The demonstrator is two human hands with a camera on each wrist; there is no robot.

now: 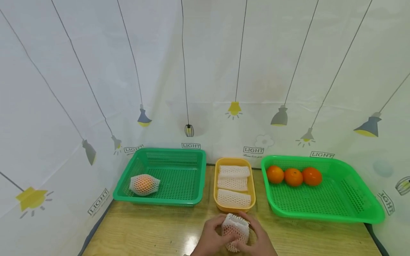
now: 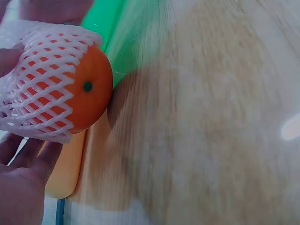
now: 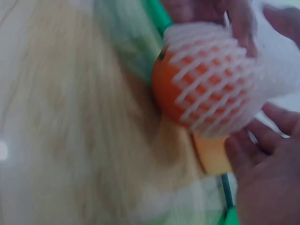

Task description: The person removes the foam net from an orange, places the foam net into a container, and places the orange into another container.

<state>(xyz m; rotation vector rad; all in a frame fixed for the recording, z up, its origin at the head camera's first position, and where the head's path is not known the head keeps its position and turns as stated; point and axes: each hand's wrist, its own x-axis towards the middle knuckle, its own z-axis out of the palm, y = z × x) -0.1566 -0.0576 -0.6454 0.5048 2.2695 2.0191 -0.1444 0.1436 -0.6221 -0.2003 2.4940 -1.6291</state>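
Low in the head view, my left hand (image 1: 209,236) and right hand (image 1: 259,240) hold an orange in a white foam net (image 1: 235,234) between them. Fingers and thumbs bend around its sides, the thumbs on the near side. The net's loose upper end stands up past the fruit. In the left wrist view, one end of the orange (image 2: 96,91) sticks out bare from the net (image 2: 47,84), its green stem spot showing. The right wrist view, somewhat blurred, shows the net (image 3: 213,79) stretched over most of the fruit, close over the wooden table (image 1: 144,227).
Beyond the hands stands a yellow tray (image 1: 217,202) with three foam nets (image 1: 234,198). To its left, a dark green basket (image 1: 174,181) contains a netted orange (image 1: 144,185). A bright green basket (image 1: 330,199) on the right has three bare oranges (image 1: 293,177). A printed cloth (image 1: 211,71) hangs behind.
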